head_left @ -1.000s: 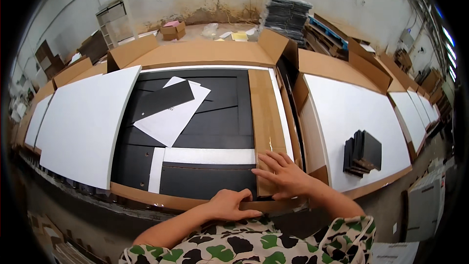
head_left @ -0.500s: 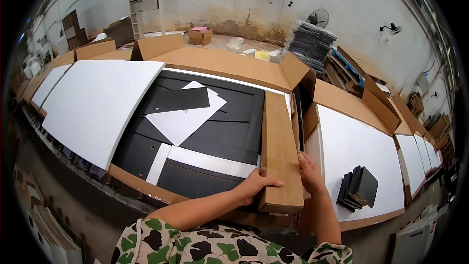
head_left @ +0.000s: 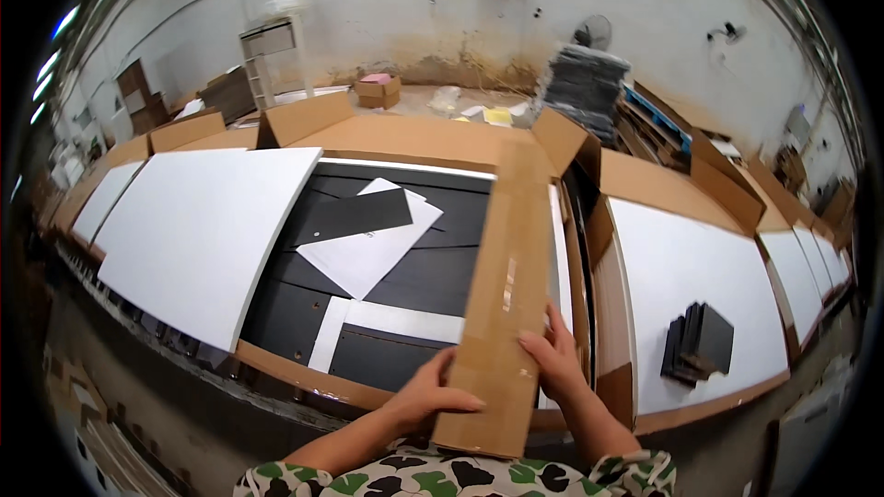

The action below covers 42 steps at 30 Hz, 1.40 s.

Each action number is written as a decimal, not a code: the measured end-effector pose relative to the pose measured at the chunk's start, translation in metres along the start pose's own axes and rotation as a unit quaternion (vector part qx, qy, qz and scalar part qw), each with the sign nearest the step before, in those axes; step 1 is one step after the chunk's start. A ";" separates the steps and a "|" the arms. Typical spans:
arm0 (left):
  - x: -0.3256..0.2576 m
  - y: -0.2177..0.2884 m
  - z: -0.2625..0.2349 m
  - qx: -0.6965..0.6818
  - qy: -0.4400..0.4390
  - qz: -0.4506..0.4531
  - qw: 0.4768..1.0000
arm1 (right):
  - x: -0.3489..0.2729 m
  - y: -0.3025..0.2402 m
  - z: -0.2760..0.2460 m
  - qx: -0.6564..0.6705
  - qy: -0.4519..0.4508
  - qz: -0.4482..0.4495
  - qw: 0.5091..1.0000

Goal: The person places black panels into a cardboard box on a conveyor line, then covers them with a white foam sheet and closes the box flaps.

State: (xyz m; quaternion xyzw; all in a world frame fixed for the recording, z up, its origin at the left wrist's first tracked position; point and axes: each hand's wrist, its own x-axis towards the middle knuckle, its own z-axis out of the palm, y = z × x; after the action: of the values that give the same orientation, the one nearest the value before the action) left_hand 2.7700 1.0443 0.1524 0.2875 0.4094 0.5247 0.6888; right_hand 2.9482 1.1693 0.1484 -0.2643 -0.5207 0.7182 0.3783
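Observation:
A long, narrow brown cardboard box (head_left: 505, 267) with clear tape on it is gripped between my two hands. My left hand (head_left: 431, 396) closes on its left side near the close end, thumb on top. Against the right side my right hand (head_left: 557, 359) is closed, thumb also on the top face. The box slants over the right part of a large open carton. In that carton lie black panels (head_left: 442, 267), white paper sheets (head_left: 373, 253) under a small black board (head_left: 354, 219), and white strips (head_left: 401, 320).
A large white panel (head_left: 203, 230) covers the carton's left side. To the right, another carton holds a white panel (head_left: 691, 267) with several small black pieces (head_left: 698, 342) stacked on it. Cardboard flaps (head_left: 405, 135) stand up along the far edge. Beyond are a dark stack (head_left: 585, 92) and a wall.
Both hands have lifted the narrow box from the carton's right end and drawn it towards me and left, its far end now raised and tilted. My right hand's thumb has moved onto its top.

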 end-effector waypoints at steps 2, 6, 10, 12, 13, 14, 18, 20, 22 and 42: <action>-0.025 0.014 -0.010 0.004 0.061 0.034 0.998 | 0.015 0.001 0.029 -0.018 -0.062 0.008 0.998; -0.047 0.007 -0.044 0.002 0.133 0.054 0.990 | 0.037 0.021 0.067 -0.013 -0.129 0.038 0.991; -0.071 -0.006 -0.074 -0.035 0.192 0.021 0.981 | 0.054 0.065 0.084 -0.040 -0.201 0.061 0.977; -0.083 0.001 -0.078 0.079 0.242 0.075 0.964 | 0.059 0.040 0.079 -0.258 -0.293 0.109 0.914; -0.088 0.003 -0.083 0.160 0.279 0.102 0.941 | 0.070 0.050 0.062 -0.350 -0.315 0.003 0.882; -0.100 0.007 -0.104 0.374 0.332 0.077 0.862 | 0.083 0.037 0.045 -0.389 -0.325 -0.006 0.862; -0.087 0.031 -0.114 0.407 0.411 0.142 0.803 | 0.166 0.053 -0.070 -0.531 0.016 -0.171 0.830; -0.065 0.028 -0.136 0.397 0.384 0.183 0.813 | 0.200 0.065 -0.113 -0.735 0.018 -0.041 0.676; -0.041 0.027 -0.154 0.367 0.398 0.215 0.813 | 0.209 0.067 -0.115 -0.770 -0.025 -0.027 0.637; 0.033 0.005 -0.227 0.396 0.474 0.275 0.737 | 0.243 0.052 -0.109 -0.809 -0.124 0.166 0.550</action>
State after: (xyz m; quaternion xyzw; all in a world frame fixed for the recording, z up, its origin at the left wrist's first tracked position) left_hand 2.5748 1.0695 0.0344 0.3481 0.7573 0.5498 0.0552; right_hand 2.8790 1.4195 0.0676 -0.4488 -0.8705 0.0692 -0.1898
